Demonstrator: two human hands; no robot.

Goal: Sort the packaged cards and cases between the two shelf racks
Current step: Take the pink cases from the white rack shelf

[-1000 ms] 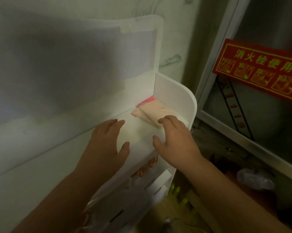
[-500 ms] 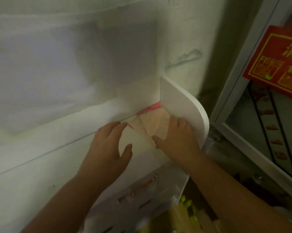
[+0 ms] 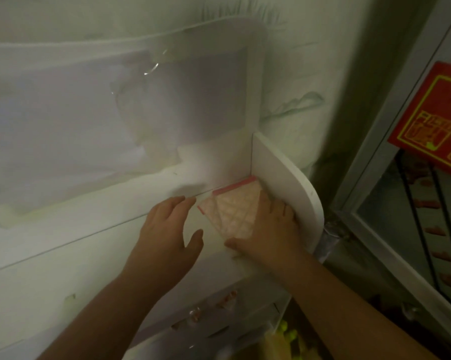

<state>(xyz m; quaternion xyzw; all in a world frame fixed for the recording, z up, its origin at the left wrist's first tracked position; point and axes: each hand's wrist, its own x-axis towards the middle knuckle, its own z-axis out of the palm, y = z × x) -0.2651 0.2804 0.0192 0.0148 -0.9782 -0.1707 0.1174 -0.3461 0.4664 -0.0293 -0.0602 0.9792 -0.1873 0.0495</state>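
A pink checked packaged card [image 3: 236, 215] with a red strip along its top edge lies on the top shelf of a white rack [image 3: 284, 183], pushed into the right corner by the side panel. My right hand [image 3: 267, 232] lies on the packet's right side, fingers along the panel and thumb at the packet's near corner. My left hand [image 3: 168, 229] hovers or rests flat on the shelf just left of the packet, fingers straight, holding nothing.
A clear plastic cover [image 3: 115, 107] stands behind the shelf against the wall. Lower rack tiers [image 3: 219, 315] hold small reddish items. To the right is a glass-fronted cabinet [image 3: 401, 229] with a red and yellow sign [image 3: 437, 123]. Yellow objects [image 3: 284, 339] lie below.
My right hand has slid the pink packet deeper into the right corner against the side panel. My left hand has stayed beside it. The camera moved closer.
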